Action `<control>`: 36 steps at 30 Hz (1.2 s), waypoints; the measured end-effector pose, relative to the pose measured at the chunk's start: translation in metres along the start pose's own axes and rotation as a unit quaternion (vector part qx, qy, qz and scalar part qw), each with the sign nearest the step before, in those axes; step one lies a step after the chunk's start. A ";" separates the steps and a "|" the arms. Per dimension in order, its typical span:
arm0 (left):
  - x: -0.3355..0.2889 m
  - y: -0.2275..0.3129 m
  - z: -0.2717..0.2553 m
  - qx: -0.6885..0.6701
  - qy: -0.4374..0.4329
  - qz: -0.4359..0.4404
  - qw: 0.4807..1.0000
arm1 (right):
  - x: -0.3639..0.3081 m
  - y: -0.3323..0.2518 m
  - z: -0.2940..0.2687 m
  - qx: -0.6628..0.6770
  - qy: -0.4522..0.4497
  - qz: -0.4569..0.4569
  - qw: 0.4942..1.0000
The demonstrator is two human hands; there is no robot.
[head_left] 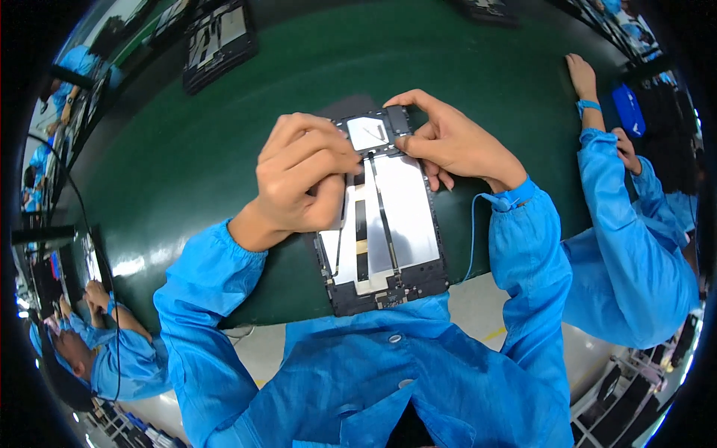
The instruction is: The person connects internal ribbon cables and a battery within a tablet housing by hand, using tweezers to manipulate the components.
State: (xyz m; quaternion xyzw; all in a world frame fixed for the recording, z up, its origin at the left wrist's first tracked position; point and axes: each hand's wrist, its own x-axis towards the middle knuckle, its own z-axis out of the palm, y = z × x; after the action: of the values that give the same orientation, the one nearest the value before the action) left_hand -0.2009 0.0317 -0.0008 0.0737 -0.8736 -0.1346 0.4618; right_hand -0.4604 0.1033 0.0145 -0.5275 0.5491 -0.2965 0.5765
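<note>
An opened tablet with a black frame, silver inner panels and thin dark ribbon cables lies near the table's front edge, slightly tilted to the left. My right hand grips its upper right corner, with the thumb on the inner face and the index finger at the top edge. Over the upper left side, my left hand is closed, its fingertips down by a ribbon cable below the squarish silver plate. Whatever those fingertips pinch is hidden behind the hand. A dark flat piece shows behind the tablet's top edge.
A stack of similar opened tablets stands at the far left of the green table; another dark stack is at the far edge. A blue cord hangs from my right wristband. Co-workers in blue sit on both sides, one arm reaching onto the table.
</note>
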 end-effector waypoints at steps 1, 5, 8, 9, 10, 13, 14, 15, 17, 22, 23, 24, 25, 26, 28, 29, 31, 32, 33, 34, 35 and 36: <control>-0.006 -0.001 -0.010 0.013 -0.010 0.027 1.000 | -0.002 -0.001 -0.001 -0.011 0.011 0.005 1.000; -0.041 -0.001 -0.044 0.075 -0.051 0.056 0.994 | -0.001 -0.006 -0.001 -0.061 0.044 0.015 0.997; -0.049 0.006 -0.055 0.106 -0.072 0.025 0.991 | -0.003 -0.004 0.001 -0.068 0.048 0.019 0.996; -0.050 0.005 -0.055 0.100 -0.077 0.005 0.992 | -0.001 -0.005 -0.002 -0.070 0.048 0.026 0.996; -0.051 0.004 -0.055 0.093 -0.080 -0.015 0.992 | 0.001 -0.004 -0.004 -0.073 0.043 0.028 0.996; -0.054 0.001 -0.050 0.085 -0.069 -0.069 0.992 | 0.002 -0.003 -0.004 -0.088 0.019 0.042 0.995; -0.053 0.000 -0.049 0.084 -0.065 -0.073 0.992 | 0.001 -0.002 -0.002 -0.083 0.033 0.035 0.995; -0.051 0.000 -0.051 0.085 -0.066 -0.081 0.991 | 0.000 -0.002 0.001 -0.076 0.046 0.029 0.996; -0.053 0.001 -0.051 0.088 -0.062 -0.083 0.991 | -0.004 -0.005 0.008 -0.072 0.057 0.035 0.995; -0.053 -0.006 -0.053 0.082 -0.070 -0.066 0.992 | -0.001 -0.005 0.007 -0.088 0.077 0.034 0.993; -0.054 -0.007 -0.053 0.074 -0.073 -0.069 0.992 | -0.001 -0.006 0.007 -0.088 0.077 0.032 0.993; -0.056 -0.006 -0.053 0.074 -0.072 -0.071 0.992 | -0.001 -0.006 0.006 -0.090 0.077 0.031 0.993; -0.057 -0.006 -0.053 0.065 -0.076 -0.069 0.993 | -0.001 -0.005 0.006 -0.090 0.075 0.033 0.993; -0.059 -0.005 -0.054 0.056 -0.080 -0.067 0.993 | 0.000 -0.004 0.005 -0.085 0.069 0.029 0.994; -0.061 -0.003 -0.055 0.054 -0.094 -0.058 0.992 | -0.001 -0.001 0.002 -0.084 0.058 0.026 0.994; -0.061 -0.002 -0.056 0.050 -0.110 -0.046 0.992 | -0.002 0.000 0.000 -0.099 0.057 0.024 0.993; -0.062 -0.006 -0.056 0.047 -0.113 -0.038 0.992 | -0.003 0.001 -0.001 -0.115 0.049 0.021 0.992; -0.064 -0.007 -0.056 0.042 -0.116 -0.025 0.992 | -0.003 0.001 -0.002 -0.111 0.046 0.025 0.992; -0.065 -0.006 -0.057 0.042 -0.114 -0.030 0.992 | -0.004 0.000 -0.003 -0.108 0.045 0.031 0.993; -0.066 -0.005 -0.058 0.029 -0.126 -0.017 0.991 | -0.006 -0.002 0.000 -0.111 0.041 0.034 0.992; -0.068 -0.003 -0.058 0.016 -0.139 -0.003 0.990 | -0.009 -0.005 0.004 -0.103 0.057 0.020 0.993; -0.070 -0.001 -0.058 0.015 -0.135 -0.007 0.991 | -0.011 -0.007 0.007 -0.096 0.075 0.008 0.993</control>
State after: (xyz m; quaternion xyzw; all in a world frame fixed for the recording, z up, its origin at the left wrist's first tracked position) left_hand -0.1137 0.0390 -0.0254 0.0676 -0.9295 -0.1331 0.3372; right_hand -0.4542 0.1135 0.0231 -0.5525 0.6206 -0.2766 0.4829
